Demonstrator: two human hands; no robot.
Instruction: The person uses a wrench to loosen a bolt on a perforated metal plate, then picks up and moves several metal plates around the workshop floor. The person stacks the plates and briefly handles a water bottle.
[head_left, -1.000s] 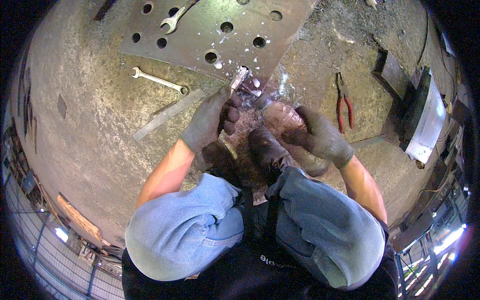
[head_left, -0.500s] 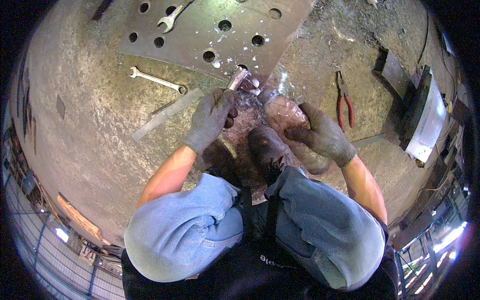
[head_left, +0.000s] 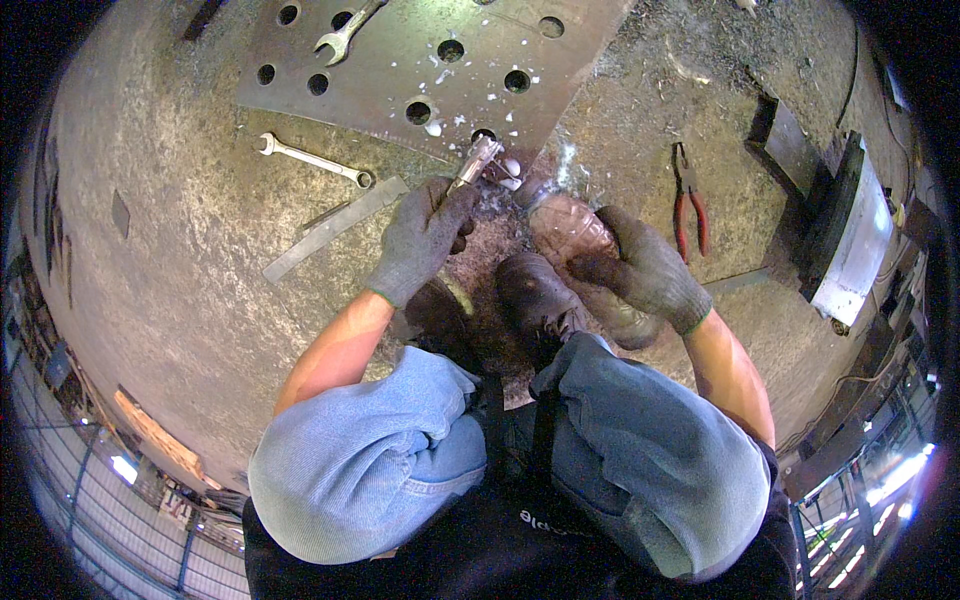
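**Beside the steel plate (head_left: 370, 92), a metal tool (head_left: 474, 162) and a bottle (head_left: 570, 226) in gloved hands**

The left hand (head_left: 424, 240) has its fingers curled round the tool, tip at the plate's near corner; gripping low probably leaves that tip free. The right hand (head_left: 645, 270) grasps the bottle round its side, neck slanting toward the tool, perhaps to keep both close. Outward, one wrench (head_left: 340, 43) lies on the plate, another wrench (head_left: 315, 160) near a flat bar (head_left: 336, 231); pliers (head_left: 690, 205) lie rightward, seemingly within reach. The glove hides the tool's lower end, the bottle's mouth is unclear, and the upper wrench is cut off.
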